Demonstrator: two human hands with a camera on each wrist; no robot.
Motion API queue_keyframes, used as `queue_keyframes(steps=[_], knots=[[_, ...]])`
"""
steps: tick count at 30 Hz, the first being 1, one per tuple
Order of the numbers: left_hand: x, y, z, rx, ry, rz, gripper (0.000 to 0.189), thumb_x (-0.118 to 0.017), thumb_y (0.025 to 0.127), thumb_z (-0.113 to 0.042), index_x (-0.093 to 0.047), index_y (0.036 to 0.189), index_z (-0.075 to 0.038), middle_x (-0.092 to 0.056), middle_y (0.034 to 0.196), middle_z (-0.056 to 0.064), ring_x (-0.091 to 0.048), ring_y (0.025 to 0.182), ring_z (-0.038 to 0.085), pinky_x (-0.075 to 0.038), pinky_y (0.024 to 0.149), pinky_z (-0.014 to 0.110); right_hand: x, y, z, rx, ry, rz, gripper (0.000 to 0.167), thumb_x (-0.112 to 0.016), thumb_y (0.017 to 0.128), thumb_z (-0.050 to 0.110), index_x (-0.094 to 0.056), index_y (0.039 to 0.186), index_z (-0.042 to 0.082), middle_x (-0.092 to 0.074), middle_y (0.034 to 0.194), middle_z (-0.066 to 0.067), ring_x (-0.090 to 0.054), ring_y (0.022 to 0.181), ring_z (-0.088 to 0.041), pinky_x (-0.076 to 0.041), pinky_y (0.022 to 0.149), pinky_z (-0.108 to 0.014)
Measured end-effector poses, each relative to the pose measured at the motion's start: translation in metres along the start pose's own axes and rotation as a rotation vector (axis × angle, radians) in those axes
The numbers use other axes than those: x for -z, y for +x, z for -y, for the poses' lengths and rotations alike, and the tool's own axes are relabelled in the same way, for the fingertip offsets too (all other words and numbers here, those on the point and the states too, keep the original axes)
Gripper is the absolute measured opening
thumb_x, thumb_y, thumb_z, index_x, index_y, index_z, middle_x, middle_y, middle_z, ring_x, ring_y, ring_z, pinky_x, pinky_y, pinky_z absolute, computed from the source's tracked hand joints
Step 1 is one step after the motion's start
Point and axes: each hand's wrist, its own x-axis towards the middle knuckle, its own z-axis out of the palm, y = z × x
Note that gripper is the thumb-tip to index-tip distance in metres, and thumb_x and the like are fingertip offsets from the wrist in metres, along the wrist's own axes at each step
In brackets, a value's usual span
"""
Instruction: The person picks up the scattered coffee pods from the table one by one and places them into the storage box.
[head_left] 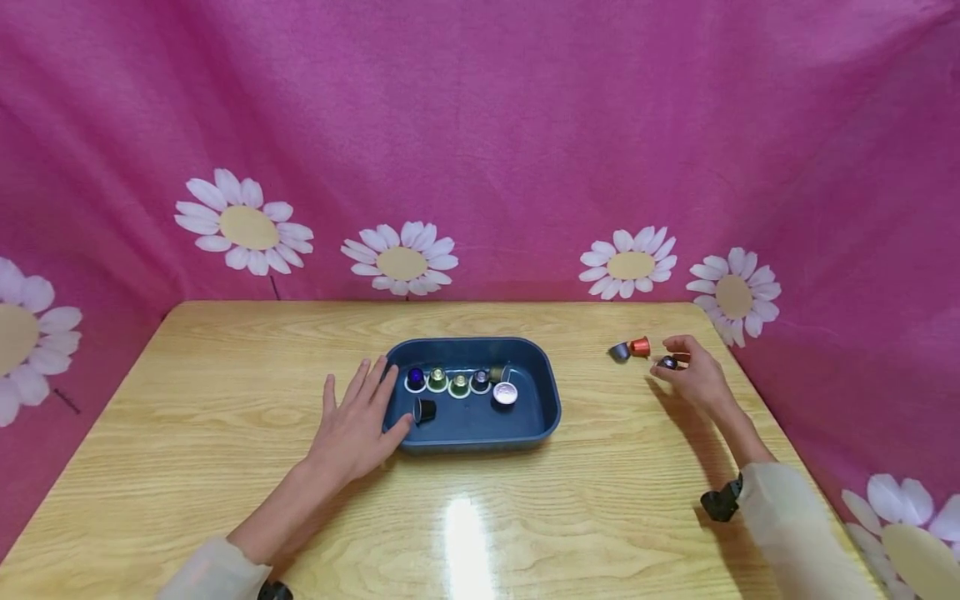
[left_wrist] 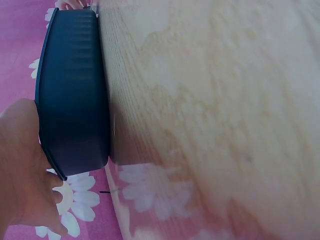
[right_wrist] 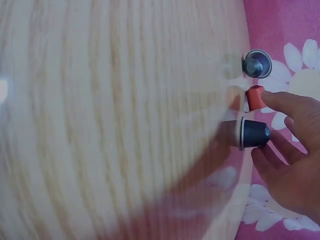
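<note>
My left hand (head_left: 356, 429) lies at the left end of a dark blue tray (head_left: 480, 443), fingers outstretched along its rim and the thumb at the near corner. Far right on the table, my right hand (head_left: 697, 375) is spread around a dark coffee capsule (head_left: 666, 362). In the right wrist view this dark capsule (right_wrist: 255, 133) stands rim-down on the table, between the thumb and the extended index finger. Beside it are a red capsule (head_left: 640, 347) and a grey capsule (head_left: 619, 352) lying on its side.
Inside the tray stand a blue capsule (head_left: 416, 379), two green capsules (head_left: 437, 379) and a grey-purple capsule (head_left: 480, 381). A black capsule (head_left: 425, 410) lies on its side near a pale-lidded capsule (head_left: 506, 393). Pink flowered cloth (head_left: 510, 150) borders the wooden table (head_left: 225, 400).
</note>
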Motion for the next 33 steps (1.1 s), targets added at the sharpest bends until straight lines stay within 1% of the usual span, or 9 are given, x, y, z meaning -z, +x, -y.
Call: queue_keyframes(steps=[3, 5, 13, 16, 20, 22, 26, 33], knots=[[0.000, 0.000, 0.001, 0.002, 0.000, 0.004, 0.077, -0.051, 0.098, -0.050, -0.032, 0.156, -0.003, -0.021, 0.163, 0.017, -0.013, 0.150, 0.036, 0.000, 0.111, 0.069, -0.003, 0.002, -0.003, -0.025, 0.020, 0.014, 0.056, -0.070, 0.094, 0.010, -0.041, 0.138, -0.007, -0.045, 0.138, -0.033, -0.048, 0.125, -0.048, -0.047, 0.074, -0.019], [0.000, 0.000, 0.001, 0.001, 0.004, 0.006, 0.077, -0.051, 0.098, -0.051, -0.032, 0.156, -0.003, -0.021, 0.163, 0.017, -0.013, 0.150, 0.036, 0.000, 0.111, 0.069, -0.005, 0.003, -0.006, -0.040, 0.027, 0.013, 0.056, -0.070, 0.093, 0.009, -0.041, 0.139, -0.007, -0.045, 0.138, -0.033, -0.048, 0.125, -0.048, -0.044, 0.071, -0.014], [-0.001, 0.001, 0.000, -0.004, 0.013, 0.007, 0.077, -0.050, 0.098, -0.053, -0.032, 0.156, -0.004, -0.021, 0.163, 0.016, -0.012, 0.150, 0.035, -0.001, 0.111, 0.069, -0.008, 0.007, -0.014, -0.044, 0.001, -0.015, 0.054, -0.070, 0.092, 0.006, -0.043, 0.137, -0.007, -0.047, 0.136, -0.032, -0.050, 0.124, -0.048, -0.045, 0.071, -0.016], [-0.001, 0.001, 0.001, -0.001, 0.011, 0.009, 0.078, -0.050, 0.098, -0.053, -0.032, 0.156, -0.004, -0.020, 0.163, 0.016, -0.012, 0.150, 0.035, -0.001, 0.111, 0.069, -0.008, 0.008, -0.013, -0.064, -0.009, -0.013, 0.052, -0.068, 0.093, 0.005, -0.043, 0.137, -0.007, -0.047, 0.135, -0.033, -0.050, 0.123, -0.048, -0.049, 0.074, -0.021], [-0.002, 0.001, 0.001, 0.000, 0.009, 0.007, 0.077, -0.051, 0.098, -0.052, -0.032, 0.156, -0.004, -0.020, 0.163, 0.016, -0.012, 0.150, 0.035, 0.000, 0.111, 0.069, -0.009, 0.008, -0.013, -0.085, -0.039, -0.020, 0.050, -0.068, 0.094, 0.006, -0.044, 0.136, -0.009, -0.049, 0.132, -0.033, -0.051, 0.121, -0.048, -0.051, 0.080, -0.032], [-0.002, 0.001, 0.001, -0.002, 0.008, 0.004, 0.077, -0.051, 0.098, -0.052, -0.033, 0.156, -0.004, -0.020, 0.163, 0.016, -0.012, 0.150, 0.035, 0.000, 0.111, 0.069, -0.009, 0.009, -0.015, -0.094, -0.059, -0.028, 0.049, -0.069, 0.094, 0.007, -0.046, 0.134, -0.009, -0.052, 0.129, -0.033, -0.052, 0.119, -0.046, -0.051, 0.081, -0.034], [-0.002, 0.000, 0.001, -0.001, 0.007, 0.001, 0.077, -0.052, 0.098, -0.051, -0.033, 0.155, -0.004, -0.021, 0.163, 0.016, -0.013, 0.150, 0.035, 0.000, 0.111, 0.069, -0.008, 0.009, -0.017, -0.097, -0.085, -0.038, 0.043, -0.070, 0.093, 0.008, -0.051, 0.129, -0.009, -0.056, 0.124, -0.032, -0.055, 0.113, -0.043, -0.051, 0.078, -0.032], [-0.002, 0.001, 0.001, 0.004, 0.008, 0.003, 0.077, -0.051, 0.098, -0.052, -0.033, 0.155, -0.004, -0.020, 0.163, 0.016, -0.012, 0.150, 0.035, 0.000, 0.111, 0.069, -0.007, 0.010, -0.019, -0.069, -0.105, -0.072, 0.039, -0.073, 0.091, 0.008, -0.058, 0.122, -0.009, -0.061, 0.117, -0.032, -0.059, 0.108, -0.042, -0.049, 0.070, -0.022]])
